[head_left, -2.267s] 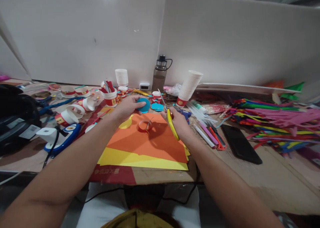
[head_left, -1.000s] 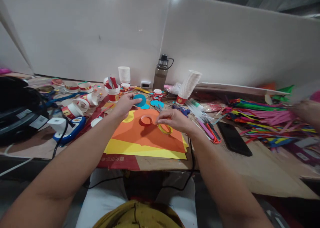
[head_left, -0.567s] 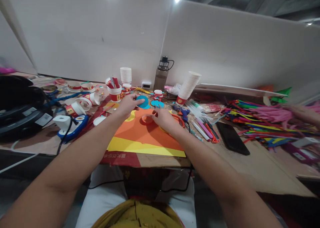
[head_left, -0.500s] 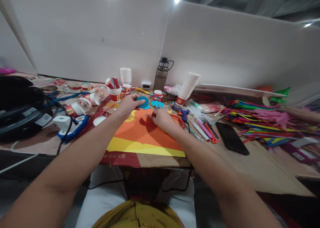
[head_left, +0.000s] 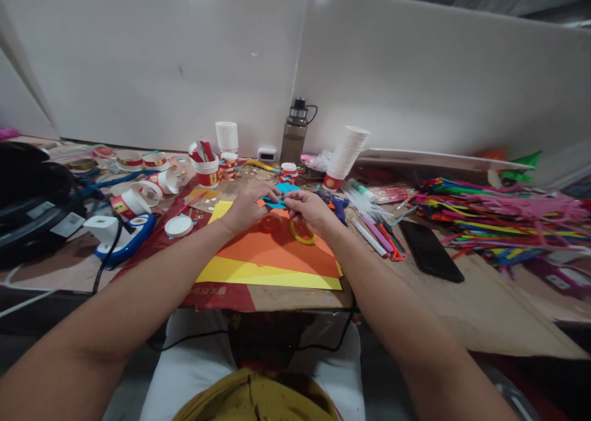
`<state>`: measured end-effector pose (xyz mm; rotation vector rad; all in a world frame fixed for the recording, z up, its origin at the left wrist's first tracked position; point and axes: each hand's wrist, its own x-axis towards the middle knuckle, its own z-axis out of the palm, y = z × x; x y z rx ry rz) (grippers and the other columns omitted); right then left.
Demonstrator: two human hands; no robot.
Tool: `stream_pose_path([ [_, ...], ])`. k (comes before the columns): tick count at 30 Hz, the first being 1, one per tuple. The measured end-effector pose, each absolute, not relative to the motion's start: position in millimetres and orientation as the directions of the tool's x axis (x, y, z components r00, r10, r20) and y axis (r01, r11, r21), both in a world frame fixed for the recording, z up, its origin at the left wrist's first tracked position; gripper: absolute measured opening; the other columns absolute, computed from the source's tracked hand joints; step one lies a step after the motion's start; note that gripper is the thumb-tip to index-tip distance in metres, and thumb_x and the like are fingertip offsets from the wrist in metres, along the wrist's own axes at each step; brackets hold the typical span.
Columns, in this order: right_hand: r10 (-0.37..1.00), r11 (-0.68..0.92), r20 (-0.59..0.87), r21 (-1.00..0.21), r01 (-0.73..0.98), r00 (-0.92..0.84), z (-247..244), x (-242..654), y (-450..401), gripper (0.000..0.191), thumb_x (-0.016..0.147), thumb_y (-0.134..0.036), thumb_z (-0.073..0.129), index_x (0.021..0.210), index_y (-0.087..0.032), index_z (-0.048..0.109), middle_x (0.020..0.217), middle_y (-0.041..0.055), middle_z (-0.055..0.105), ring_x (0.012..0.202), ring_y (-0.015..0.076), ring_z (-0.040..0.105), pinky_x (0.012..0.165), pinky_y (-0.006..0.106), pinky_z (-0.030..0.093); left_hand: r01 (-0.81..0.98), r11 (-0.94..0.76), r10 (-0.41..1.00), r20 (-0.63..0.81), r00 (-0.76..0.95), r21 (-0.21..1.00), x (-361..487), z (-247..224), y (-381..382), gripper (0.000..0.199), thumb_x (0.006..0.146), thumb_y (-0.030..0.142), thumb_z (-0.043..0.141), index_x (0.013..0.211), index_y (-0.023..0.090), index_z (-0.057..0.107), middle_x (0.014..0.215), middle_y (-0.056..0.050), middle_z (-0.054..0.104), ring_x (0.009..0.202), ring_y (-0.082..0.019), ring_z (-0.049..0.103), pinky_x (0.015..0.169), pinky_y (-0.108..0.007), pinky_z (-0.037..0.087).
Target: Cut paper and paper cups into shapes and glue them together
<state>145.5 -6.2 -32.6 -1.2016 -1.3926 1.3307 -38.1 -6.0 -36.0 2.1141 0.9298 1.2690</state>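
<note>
My left hand [head_left: 252, 204] is closed on a blue paper disc [head_left: 274, 204], fingers pinching its upper edge above the orange paper [head_left: 286, 255]. My right hand [head_left: 308, 209] meets it at the disc's right edge, thumb and finger pinched together. What sits between those fingertips is too small to make out. Beneath the right hand shows a yellow ring [head_left: 302, 239]; whether the hand holds it, I cannot tell. Behind the fingers lies another blue paper piece [head_left: 288, 188]. A small red round piece [head_left: 270, 224] rests on the orange paper, which overlaps yellow sheets [head_left: 268, 277].
A blue glue gun [head_left: 337, 205], markers [head_left: 370, 236] and a black phone [head_left: 431, 252] lie to the right, before piled pipe cleaners [head_left: 503, 212]. Stacked paper cups [head_left: 347, 153] and a bottle [head_left: 294, 132] stand behind. A power strip [head_left: 133, 239] is at left.
My left hand has drawn the blue disc nearer and rightward, turning over it. My right hand has lifted off the red piece to meet the disc. The yellow ring now shows under it.
</note>
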Motion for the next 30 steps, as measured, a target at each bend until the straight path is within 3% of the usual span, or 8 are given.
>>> stream_pose_path([
  [3,0.988,-0.037,-0.047,-0.996,0.075,-0.144,-35,147,-7,0.020,0.071,-0.016,0.073,0.082,-0.018,0.057,0.054,-0.0077,0.056,0.045,0.0059,0.048,0.042,0.015,0.038,0.295,-0.682,0.715,0.523,0.464,0.670,-47,-34,1,0.029,0.066,0.010,0.067,0.092,0.023,0.071,0.116,-0.008,0.068,0.117,-0.023,0.057,0.105,-0.037,0.039],
  [5,0.993,-0.015,-0.036,-0.984,0.175,-0.114,-38,149,-7,0.019,0.071,-0.014,0.072,0.082,-0.018,0.057,0.054,-0.0070,0.057,0.044,0.0065,0.048,0.040,0.016,0.035,0.339,-0.645,0.742,0.454,0.494,0.685,-56,-34,8,0.047,0.064,0.014,0.071,0.109,0.023,0.068,0.128,-0.009,0.062,0.124,-0.024,0.052,0.101,-0.035,0.041],
  [6,0.993,-0.003,-0.032,-0.969,0.246,-0.114,-39,150,-7,0.018,0.072,-0.014,0.072,0.082,-0.018,0.058,0.053,-0.0066,0.057,0.043,0.0068,0.048,0.039,0.016,0.034,0.371,-0.602,0.769,0.389,0.507,0.707,-61,-34,12,0.050,0.063,0.015,0.071,0.113,0.023,0.066,0.127,-0.009,0.063,0.119,-0.024,0.056,0.096,-0.034,0.044],
  [12,0.987,0.078,-0.011,-0.840,0.537,-0.160,-47,145,-5,0.009,0.075,-0.017,0.071,0.078,-0.016,0.063,0.049,-0.0064,0.053,0.043,0.0080,0.048,0.044,0.020,0.035,0.427,-0.346,0.850,0.086,0.520,0.835,-73,-39,23,0.023,0.070,0.028,0.069,0.091,0.020,0.073,0.090,-0.008,0.073,0.074,-0.019,0.067,0.064,-0.027,0.049],
  [16,0.983,0.148,0.048,-0.770,0.621,-0.175,-51,144,-4,0.006,0.073,-0.018,0.072,0.075,-0.015,0.067,0.057,-0.0031,0.059,0.055,0.0102,0.053,0.051,0.021,0.036,0.493,-0.302,0.846,-0.009,0.532,0.816,-70,-37,19,0.015,0.066,0.030,0.074,0.078,0.021,0.076,0.075,-0.006,0.073,0.064,-0.019,0.067,0.055,-0.024,0.046],
  [21,0.974,0.208,0.083,-0.690,0.693,-0.209,-53,144,-2,0.005,0.074,-0.018,0.073,0.076,-0.014,0.071,0.069,0.0012,0.067,0.067,0.0122,0.057,0.058,0.022,0.038,0.518,-0.316,0.816,-0.051,0.576,0.795,-71,-36,18,0.020,0.065,0.029,0.075,0.083,0.021,0.075,0.076,-0.006,0.073,0.062,-0.017,0.066,0.055,-0.022,0.045],
  [27,0.974,0.208,0.066,-0.645,0.736,-0.217,-49,142,-5,0.013,0.077,-0.019,0.071,0.088,-0.013,0.075,0.067,0.0000,0.066,0.062,0.0107,0.053,0.056,0.022,0.035,0.576,-0.412,0.726,-0.127,0.675,0.706,-76,-37,21,0.058,0.062,0.033,0.081,0.117,0.020,0.066,0.099,-0.006,0.073,0.083,-0.019,0.069,0.070,-0.024,0.048],
  [30,0.971,0.212,0.051,-0.636,0.742,-0.233,-46,141,-7,0.014,0.078,-0.017,0.071,0.091,-0.014,0.077,0.066,-0.0006,0.065,0.061,0.0100,0.052,0.057,0.022,0.036,0.607,-0.476,0.718,-0.117,0.686,0.636,-75,-40,23,0.053,0.065,0.032,0.078,0.115,0.020,0.067,0.100,-0.006,0.072,0.083,-0.018,0.068,0.071,-0.025,0.047],
])
